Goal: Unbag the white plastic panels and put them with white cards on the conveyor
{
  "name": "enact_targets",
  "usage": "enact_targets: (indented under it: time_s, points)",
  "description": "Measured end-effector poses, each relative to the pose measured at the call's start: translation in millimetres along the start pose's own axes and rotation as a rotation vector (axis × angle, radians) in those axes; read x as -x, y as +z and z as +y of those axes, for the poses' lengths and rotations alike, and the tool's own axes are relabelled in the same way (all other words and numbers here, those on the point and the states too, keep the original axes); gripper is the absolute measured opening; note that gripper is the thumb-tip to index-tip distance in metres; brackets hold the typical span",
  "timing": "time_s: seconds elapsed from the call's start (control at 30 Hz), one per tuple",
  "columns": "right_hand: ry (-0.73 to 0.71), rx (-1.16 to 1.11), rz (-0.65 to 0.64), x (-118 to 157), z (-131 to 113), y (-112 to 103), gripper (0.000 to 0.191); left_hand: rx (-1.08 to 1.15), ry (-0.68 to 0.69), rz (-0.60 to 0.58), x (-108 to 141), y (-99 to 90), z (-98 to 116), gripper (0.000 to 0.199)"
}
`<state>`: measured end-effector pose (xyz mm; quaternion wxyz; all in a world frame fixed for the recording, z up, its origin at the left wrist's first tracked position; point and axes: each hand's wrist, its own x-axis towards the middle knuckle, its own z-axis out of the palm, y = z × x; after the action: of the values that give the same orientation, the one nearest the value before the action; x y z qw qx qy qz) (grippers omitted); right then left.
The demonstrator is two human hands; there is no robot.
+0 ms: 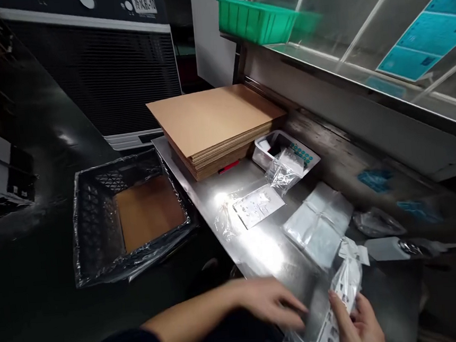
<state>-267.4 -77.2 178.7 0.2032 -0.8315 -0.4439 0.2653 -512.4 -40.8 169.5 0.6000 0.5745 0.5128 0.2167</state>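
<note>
My right hand [359, 324] grips a clear plastic bag [347, 283] with a white printed strip in it, low at the right of the view. To its left, my left hand [271, 301] is blurred, with its fingers apart and nothing visible in them, above the metal table [254, 248]. Just beyond the held bag lies a stack of clear plastic bags [320, 221]. A white printed sheet [258, 205] in clear plastic rests flat near the table's left edge.
Brown cardboard sheets [215, 119] are stacked at the back, beside a white tray [264, 154] and a red pen [229, 167]. A lined black crate [97, 225] stands at the left. Overhead, a green bin [255, 22] sits on a shelf. A clear bottle [384, 249] lies at the right.
</note>
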Motion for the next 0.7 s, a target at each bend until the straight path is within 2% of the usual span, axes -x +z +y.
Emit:
enact_targets:
  time_s: [0.03,0.13,0.2,0.27,0.3,0.37,0.4,0.47,0.6,0.67,0.7]
  points:
    - [0.029,0.126,0.043,-6.9,14.7,3.1,0.068,-0.067,-0.099,0.192,11.9,-34.8,-21.6,0.050]
    - [0.115,0.431,0.103,-35.5,63.1,10.1,0.071,-0.234,-0.368,0.501,49.6,-142.9,-101.9,0.062]
    - [0.146,0.510,0.083,-54.8,86.1,15.5,0.071,-0.362,-0.593,0.562,71.1,-195.4,-156.2,0.078]
    - [0.163,0.538,0.031,-70.5,95.1,20.3,0.070,-0.433,-0.712,0.476,83.4,-221.7,-201.7,0.074]
    - [0.164,0.544,-0.004,-76.3,94.7,21.5,0.071,-0.455,-0.726,0.414,85.2,-225.8,-219.8,0.066]
    - [0.157,0.554,-0.062,-82.8,87.8,19.8,0.073,-0.491,-0.718,0.321,81.2,-221.8,-246.0,0.054]
    - [0.155,0.563,-0.066,-83.4,83.4,16.9,0.075,-0.507,-0.709,0.300,77.2,-216.7,-254.3,0.051]
    - [0.137,0.575,0.005,-80.5,76.7,8.2,0.078,-0.534,-0.701,0.302,70.2,-206.7,-263.2,0.050]
    - [0.011,0.464,0.252,-72.4,79.5,-9.7,0.071,-0.563,-0.722,0.335,70.3,-200.7,-260.1,0.044]
    - [-0.006,0.400,0.334,-61.4,84.0,-17.2,0.065,-0.579,-0.698,0.329,61.3,-197.5,-246.6,0.039]
    - [0.000,0.367,0.374,-49.7,84.9,-22.0,0.062,-0.589,-0.656,0.314,48.6,-192.1,-235.4,0.038]
